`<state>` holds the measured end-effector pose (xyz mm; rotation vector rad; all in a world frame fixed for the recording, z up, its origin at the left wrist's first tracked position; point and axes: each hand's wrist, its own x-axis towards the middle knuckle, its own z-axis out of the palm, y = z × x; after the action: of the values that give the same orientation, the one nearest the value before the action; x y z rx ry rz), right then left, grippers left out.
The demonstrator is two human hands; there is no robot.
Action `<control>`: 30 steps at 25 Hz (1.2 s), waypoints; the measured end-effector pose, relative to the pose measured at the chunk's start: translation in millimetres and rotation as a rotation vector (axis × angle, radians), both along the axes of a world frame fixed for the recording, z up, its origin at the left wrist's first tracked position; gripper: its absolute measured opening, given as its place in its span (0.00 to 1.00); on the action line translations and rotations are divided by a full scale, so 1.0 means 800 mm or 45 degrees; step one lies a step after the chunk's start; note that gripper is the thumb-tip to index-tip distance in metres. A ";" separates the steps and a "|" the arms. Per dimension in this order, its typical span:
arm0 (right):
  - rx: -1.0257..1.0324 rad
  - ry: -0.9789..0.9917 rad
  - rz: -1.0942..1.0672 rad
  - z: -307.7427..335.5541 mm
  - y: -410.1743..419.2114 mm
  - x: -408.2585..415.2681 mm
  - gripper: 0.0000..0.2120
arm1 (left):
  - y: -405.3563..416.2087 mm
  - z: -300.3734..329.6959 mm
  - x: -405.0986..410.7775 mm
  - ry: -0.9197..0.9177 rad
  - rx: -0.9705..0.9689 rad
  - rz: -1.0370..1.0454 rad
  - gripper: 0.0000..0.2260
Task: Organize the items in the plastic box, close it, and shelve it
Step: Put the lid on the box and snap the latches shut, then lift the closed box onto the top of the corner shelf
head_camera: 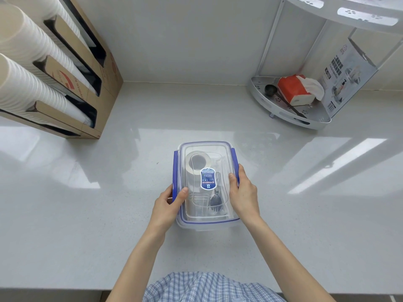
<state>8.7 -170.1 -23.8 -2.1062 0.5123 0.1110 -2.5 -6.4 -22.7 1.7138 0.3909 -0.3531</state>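
Note:
A clear plastic box [205,223] with a blue-trimmed lid [220,147] sits on the grey counter, in the middle of the view. The lid lies on top and carries a blue oval sticker [207,178]. Through the lid I see a roll of tape [196,163] at the far end and a dark spoon-like item [216,200] near the front. My left hand [168,205] grips the box's left side at the blue latch [175,171], thumb on the lid. My right hand [243,192] holds the right side at the other blue latch [234,158], thumb on the lid.
A cardboard dispenser [96,83] with stacks of white paper cups [32,68] stands at the back left. At the back right a white corner shelf [283,114] holds an orange tissue pack [294,90], a dark scoop [270,90] and a printed box [346,77].

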 end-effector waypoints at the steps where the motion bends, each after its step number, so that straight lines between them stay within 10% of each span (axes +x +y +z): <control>1: 0.005 -0.003 -0.008 0.000 0.000 0.000 0.24 | -0.001 -0.001 0.001 -0.016 0.019 -0.023 0.10; 12: -0.018 -0.026 -0.037 -0.004 0.000 0.003 0.24 | -0.013 -0.013 0.010 -0.321 0.578 -0.153 0.13; 30: 0.171 0.097 -0.028 -0.001 -0.027 -0.047 0.15 | -0.015 -0.005 0.004 0.002 0.298 -0.063 0.14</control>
<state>-28.7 -191.9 -24.3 -1.9705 0.5583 0.2082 0.9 -18.0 -26.7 1.9546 0.4038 -0.3554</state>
